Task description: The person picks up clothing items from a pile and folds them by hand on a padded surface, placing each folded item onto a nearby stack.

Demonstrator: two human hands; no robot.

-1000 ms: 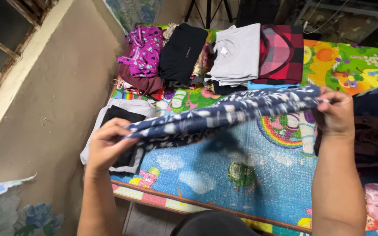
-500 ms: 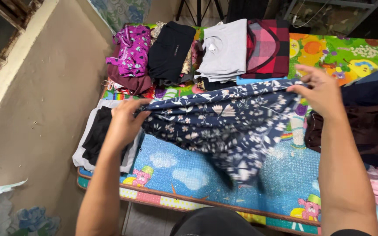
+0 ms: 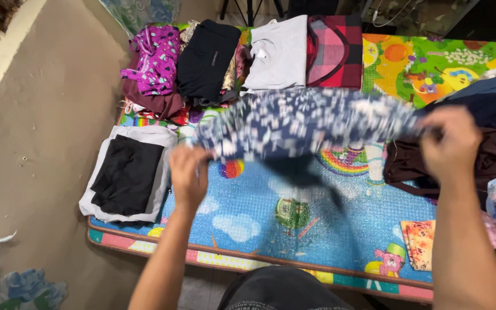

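Currently left hand (image 3: 188, 172) and right hand (image 3: 452, 143) each pinch the airborne navy floral garment (image 3: 302, 120); a loose pinch could drop it onto the play mat (image 3: 317, 229).

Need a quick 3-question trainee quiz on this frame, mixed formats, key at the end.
1. True or false: the left hand and right hand each grip an end of the navy floral garment, stretched above the play mat.
2. Which lies on top of the white folded piece at the mat's left edge? A) black garment B) red plaid garment C) purple garment
3. Fill in: in the row at the far edge, the grey shirt lies between the black folded garment and the ___ plaid one.

Key: 1 true; 2 A, the black garment; 3 red.
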